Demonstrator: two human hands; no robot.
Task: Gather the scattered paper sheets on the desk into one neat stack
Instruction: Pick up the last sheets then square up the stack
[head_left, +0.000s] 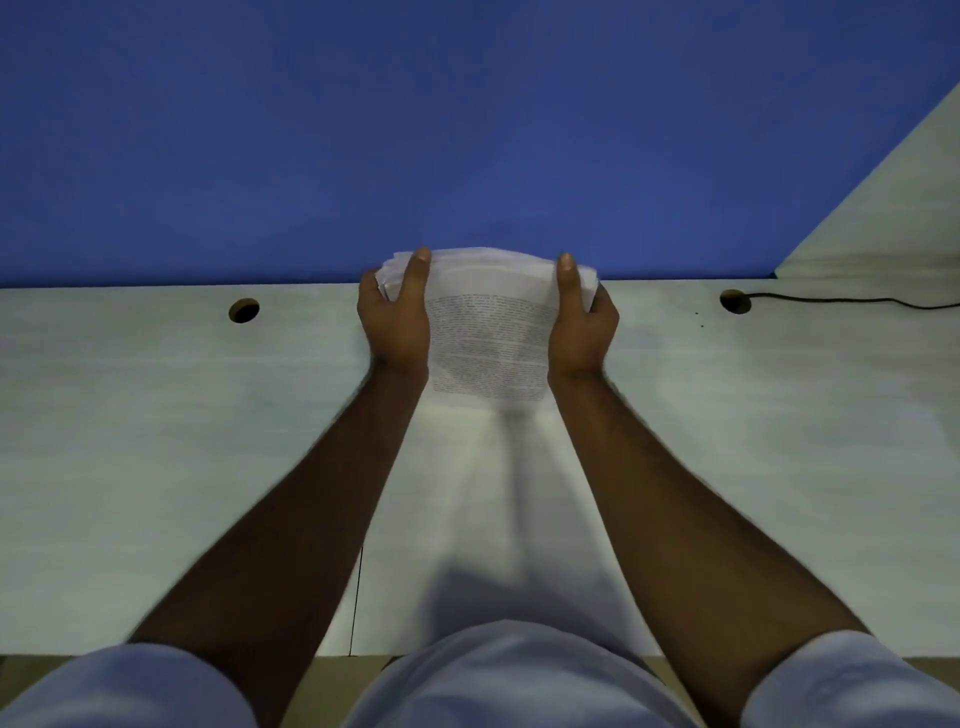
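Observation:
A bundle of white paper sheets (488, 332) with printed text on the front page stands upright on its lower edge on the pale desk (156, 441), near the blue back panel. My left hand (395, 317) grips the bundle's left side, thumb over the front. My right hand (582, 322) grips the right side the same way. The top edges of the sheets fan unevenly, most of all at the upper left corner. The bundle's lower part is blurred.
A blue partition (467, 130) rises behind the desk. Two round cable holes (244, 310) (735, 300) sit in the desk at back left and back right; a black cable (857, 300) runs from the right one. A pale side panel (893, 208) stands at far right.

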